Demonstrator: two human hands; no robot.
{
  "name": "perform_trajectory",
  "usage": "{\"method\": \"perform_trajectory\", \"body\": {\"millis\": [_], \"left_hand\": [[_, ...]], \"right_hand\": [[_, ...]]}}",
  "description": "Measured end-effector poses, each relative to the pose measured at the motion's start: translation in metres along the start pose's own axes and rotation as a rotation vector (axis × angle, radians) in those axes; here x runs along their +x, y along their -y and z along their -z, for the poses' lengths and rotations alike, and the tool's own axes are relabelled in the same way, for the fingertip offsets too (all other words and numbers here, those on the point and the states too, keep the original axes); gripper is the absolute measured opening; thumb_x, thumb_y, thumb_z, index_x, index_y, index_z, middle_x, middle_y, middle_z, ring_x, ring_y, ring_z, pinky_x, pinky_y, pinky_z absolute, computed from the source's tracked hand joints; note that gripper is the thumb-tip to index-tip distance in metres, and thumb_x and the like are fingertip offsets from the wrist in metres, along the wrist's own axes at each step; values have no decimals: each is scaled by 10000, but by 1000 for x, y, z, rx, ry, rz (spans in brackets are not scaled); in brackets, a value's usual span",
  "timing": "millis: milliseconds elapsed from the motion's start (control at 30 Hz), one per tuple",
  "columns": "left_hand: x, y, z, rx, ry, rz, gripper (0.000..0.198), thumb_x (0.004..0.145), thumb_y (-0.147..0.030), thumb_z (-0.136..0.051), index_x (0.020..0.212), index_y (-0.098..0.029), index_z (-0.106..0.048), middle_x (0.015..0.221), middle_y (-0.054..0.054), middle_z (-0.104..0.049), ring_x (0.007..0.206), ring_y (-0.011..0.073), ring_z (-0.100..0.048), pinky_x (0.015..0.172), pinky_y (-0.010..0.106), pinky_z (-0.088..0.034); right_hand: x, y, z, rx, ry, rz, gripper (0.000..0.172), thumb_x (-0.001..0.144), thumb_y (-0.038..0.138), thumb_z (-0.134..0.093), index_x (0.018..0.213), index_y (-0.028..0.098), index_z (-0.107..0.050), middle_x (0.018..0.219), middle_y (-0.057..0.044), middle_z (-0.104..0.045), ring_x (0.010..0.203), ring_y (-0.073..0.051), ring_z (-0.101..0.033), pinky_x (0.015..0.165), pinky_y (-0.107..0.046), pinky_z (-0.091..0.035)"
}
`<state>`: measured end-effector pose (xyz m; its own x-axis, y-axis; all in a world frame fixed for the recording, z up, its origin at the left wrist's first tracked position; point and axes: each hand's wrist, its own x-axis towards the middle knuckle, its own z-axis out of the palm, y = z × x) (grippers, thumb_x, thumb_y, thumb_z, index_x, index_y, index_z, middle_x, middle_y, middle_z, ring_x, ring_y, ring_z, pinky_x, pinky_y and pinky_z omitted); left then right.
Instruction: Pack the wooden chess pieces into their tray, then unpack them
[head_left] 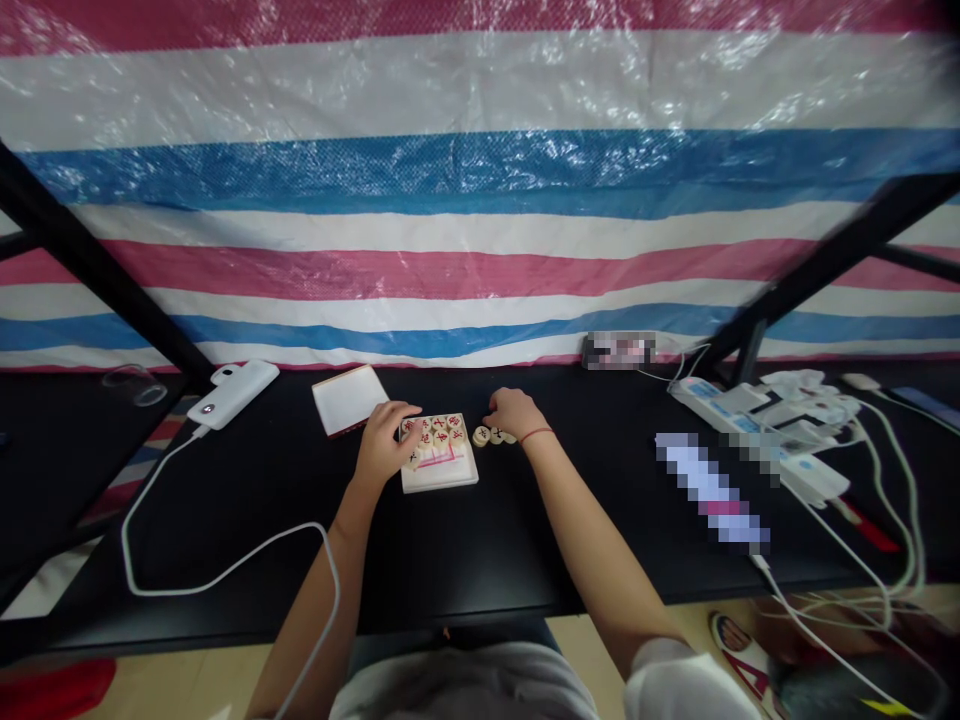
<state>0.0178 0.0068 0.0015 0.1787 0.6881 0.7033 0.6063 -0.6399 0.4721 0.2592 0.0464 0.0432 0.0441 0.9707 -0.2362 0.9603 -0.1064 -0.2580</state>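
A small white box (442, 472) lies on the black table (465, 540), holding several round wooden chess pieces (441, 428) with red characters. My left hand (386, 440) rests on the box's left side, fingers curled over the pieces there. My right hand (511, 412) sits just right of the box, fingers closed over a few loose pieces (484, 436) lying on the table. A red string circles my right wrist.
The box's white lid (349, 398) lies at the back left. A white power bank (232, 393) with a looping cable is further left. Power strips (757, 410) and tangled cables crowd the right. A striped tarp (480, 200) hangs behind, with black frame bars on both sides.
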Motion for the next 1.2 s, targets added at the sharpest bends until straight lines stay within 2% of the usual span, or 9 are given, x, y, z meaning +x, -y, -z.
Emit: {"method": "perform_trajectory", "body": {"millis": [167,267,367,500,633,833,933,1067,1200], "left_hand": [[1,-8,3,-4,2,-9,152,890,-235,-532,971,-200,-656,919,62,-656,887,192,-619,828,368,-525],[-1,-20,5,-30,66,-38,219,874,-264,-573,1073,-218,-651,999,70,-656,945,198,-627,876,371,-528],[-4,-32,3,-89,209,-45,356,871,-317,-599,1219,-242,-595,1133,83,-636,1042,207,-626,925,360,-525],[-9,-35,-5,-151,215,15,265,920,-303,-537,1169,-258,-615,1115,64,-651,1020,188,-646,909,339,-536],[-9,-29,-9,-148,191,47,210,928,-281,-523,1099,-242,-638,1060,54,-665,945,169,-658,846,315,-545],[-4,-20,5,-45,120,60,178,914,-269,-533,997,-221,-683,946,55,-680,917,187,-623,863,350,-491],[-6,-25,4,28,259,26,138,868,-309,-605,912,-250,-722,901,38,-693,889,199,-594,834,366,-447],[-13,-42,-9,98,496,-36,140,831,-394,-660,899,-303,-743,906,21,-709,936,226,-556,873,399,-373],[-12,-55,-21,128,541,-48,115,852,-352,-639,840,-272,-721,860,13,-719,908,227,-556,864,401,-345]], "right_hand": [[-7,1,9,84,-46,25,251,735,255,-713,961,146,-727,989,-120,-731,936,-231,-689,766,-253,-504],[-22,5,8,470,-31,174,318,766,361,-684,1015,167,-712,910,-66,-740,755,-165,-692,639,-223,-513],[-40,15,-2,906,96,356,388,741,400,-700,1040,154,-687,841,-56,-730,610,-134,-649,490,-210,-483],[-54,30,-20,1139,152,398,352,700,383,-737,957,147,-691,804,-39,-709,600,-114,-629,527,-217,-510],[-51,33,-34,1234,168,386,336,703,417,-739,895,148,-682,706,-9,-678,556,-106,-610,571,-243,-526],[-44,19,-35,1331,-78,289,374,661,448,-778,869,157,-666,788,-30,-688,611,-109,-619,575,-229,-507],[-43,11,-33,1368,-173,229,386,668,480,-763,875,170,-664,847,-41,-687,650,-112,-619,568,-219,-499],[-42,6,-34,1383,-220,195,401,663,495,-761,886,178,-658,872,-44,-680,673,-115,-618,583,-223,-507],[-41,7,-37,1338,-216,210,398,688,511,-733,895,180,-652,780,-25,-659,628,-112,-594,558,-226,-489]]}}
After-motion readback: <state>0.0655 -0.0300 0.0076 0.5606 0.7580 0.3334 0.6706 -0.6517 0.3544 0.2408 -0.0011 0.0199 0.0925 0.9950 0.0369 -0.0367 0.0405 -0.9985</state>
